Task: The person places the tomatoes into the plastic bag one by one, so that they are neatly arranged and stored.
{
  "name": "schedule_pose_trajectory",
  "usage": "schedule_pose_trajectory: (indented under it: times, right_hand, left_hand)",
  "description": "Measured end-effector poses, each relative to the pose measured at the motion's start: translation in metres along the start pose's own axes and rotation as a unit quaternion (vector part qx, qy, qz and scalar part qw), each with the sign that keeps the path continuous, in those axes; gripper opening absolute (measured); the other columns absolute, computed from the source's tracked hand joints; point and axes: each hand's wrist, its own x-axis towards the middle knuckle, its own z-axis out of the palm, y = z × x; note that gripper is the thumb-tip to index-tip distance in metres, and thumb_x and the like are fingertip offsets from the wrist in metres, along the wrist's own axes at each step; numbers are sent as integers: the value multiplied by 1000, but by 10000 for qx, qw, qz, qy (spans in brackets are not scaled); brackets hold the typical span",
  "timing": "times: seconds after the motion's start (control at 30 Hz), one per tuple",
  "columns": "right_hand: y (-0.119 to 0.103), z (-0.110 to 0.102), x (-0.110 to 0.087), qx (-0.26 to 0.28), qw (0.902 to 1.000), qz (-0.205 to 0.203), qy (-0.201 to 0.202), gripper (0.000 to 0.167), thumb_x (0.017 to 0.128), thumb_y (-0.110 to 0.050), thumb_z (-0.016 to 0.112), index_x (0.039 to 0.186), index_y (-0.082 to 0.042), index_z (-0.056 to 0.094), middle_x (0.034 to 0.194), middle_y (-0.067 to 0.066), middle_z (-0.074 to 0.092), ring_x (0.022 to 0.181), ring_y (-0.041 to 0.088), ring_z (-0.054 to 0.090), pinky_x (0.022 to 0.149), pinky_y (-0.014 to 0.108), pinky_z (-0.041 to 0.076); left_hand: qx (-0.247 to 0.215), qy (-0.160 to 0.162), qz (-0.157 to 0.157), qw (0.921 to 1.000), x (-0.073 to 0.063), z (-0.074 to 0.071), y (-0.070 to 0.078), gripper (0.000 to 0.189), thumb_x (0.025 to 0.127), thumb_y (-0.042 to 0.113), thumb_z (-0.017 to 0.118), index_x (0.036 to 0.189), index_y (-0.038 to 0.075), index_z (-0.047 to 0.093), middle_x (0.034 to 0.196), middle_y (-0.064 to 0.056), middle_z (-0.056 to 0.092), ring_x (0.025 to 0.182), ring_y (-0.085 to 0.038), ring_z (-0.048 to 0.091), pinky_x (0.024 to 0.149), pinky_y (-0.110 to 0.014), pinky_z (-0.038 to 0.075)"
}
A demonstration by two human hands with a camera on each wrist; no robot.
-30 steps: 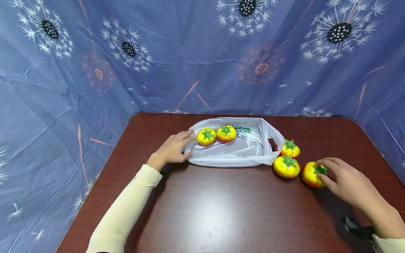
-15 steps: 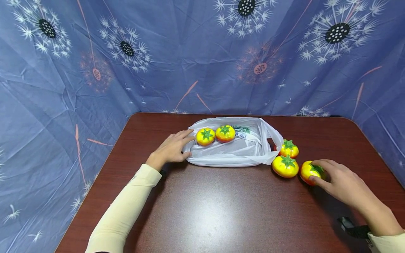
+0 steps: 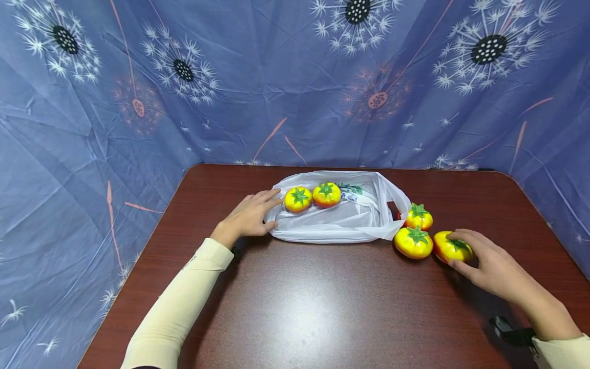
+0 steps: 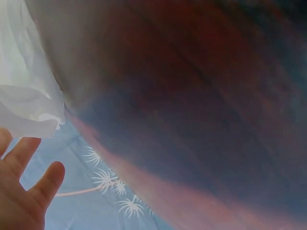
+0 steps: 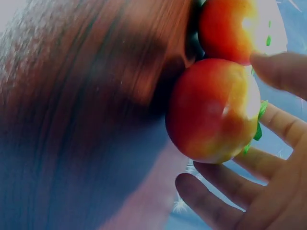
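In the head view a white plastic bag [image 3: 332,233] lies on the table with its mouth spread. Two yellow-red tomatoes, a left one [image 3: 297,200] and a right one [image 3: 326,195], are in it. My left hand [image 3: 247,214] touches the bag's left edge with fingers spread. Its thumb stands apart from the bag [image 4: 29,103] in the left wrist view. My right hand [image 3: 495,264] holds a tomato [image 3: 446,248] at the right, fingers over its top and thumb at its near side. The right wrist view shows this tomato [image 5: 211,112] against another tomato [image 5: 225,28].
Beside the bag's right handle sit a near tomato [image 3: 413,244] and a far tomato [image 3: 418,219], the far one partly behind the handle. A dark red-brown table [image 3: 295,302] bears everything. Blue dandelion-print cloth [image 3: 276,77] hangs behind it and at the sides.
My right hand has moved slightly left and closed around the rightmost tomato, which has tipped and shifted a little towards its neighbour. The left hand and bag stay in place.
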Motion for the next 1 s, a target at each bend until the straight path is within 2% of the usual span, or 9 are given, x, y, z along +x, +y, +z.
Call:
schedule_pose_trajectory:
  times: [0.1,0.17,0.27,0.43,0.6,0.7,0.83,1.0]
  right_hand:
    - [2,0,2,-23,10000,73,-3,56,76,-16,84,124,-8,57,124,19,60,106,35,58,84,31,42]
    - [2,-1,3,0,9996,244,-152,59,76,-17,84,126,-5,55,122,22,61,102,38,60,81,41,48]
    - [2,-2,5,56,9983,465,-333,62,76,-15,84,128,0,53,120,27,60,98,41,61,75,56,49]
    - [4,-1,3,84,9986,398,-336,61,77,-12,81,130,-1,52,122,28,58,102,43,59,77,59,47]
    - [4,-1,0,135,9974,522,-481,58,85,-23,77,133,-3,50,126,29,57,107,46,57,79,62,46]
    - [3,0,-2,133,9967,607,-514,59,84,-24,79,130,-2,50,122,30,58,101,46,59,76,61,48]
    - [2,1,-2,112,9974,617,-360,60,80,-20,81,127,1,51,117,30,61,94,43,62,73,58,49]
    - [1,1,0,131,9973,654,-302,59,78,-18,82,126,1,52,117,30,60,94,42,60,74,58,49]
  left_hand:
    - [-2,-19,-10,10000,0,1,0,67,87,38,64,148,17,48,163,-6,32,149,-27,34,114,-53,35]
    - [5,-30,-15,10000,0,1,0,67,87,38,64,148,17,47,163,-6,32,149,-27,34,114,-53,34]
    - [-6,-40,-10,10000,1,1,1,67,87,38,64,149,18,47,163,-5,32,149,-27,33,114,-52,34]
    - [-3,-65,-14,10000,1,0,1,66,88,39,63,149,18,47,163,-5,31,149,-27,33,114,-52,34]
    - [21,-145,-46,9999,2,1,0,67,88,40,63,149,18,46,164,-4,30,150,-26,32,115,-52,33]
    - [16,-184,-28,9998,2,0,0,66,88,40,62,149,18,46,164,-5,30,149,-26,32,115,-52,33]
    - [11,-118,4,9999,0,-1,0,65,88,39,63,148,18,48,162,-6,33,148,-27,34,113,-53,34]
    - [-25,-90,-2,10000,-1,-2,1,66,87,39,63,147,17,48,162,-6,34,148,-27,35,113,-53,34]
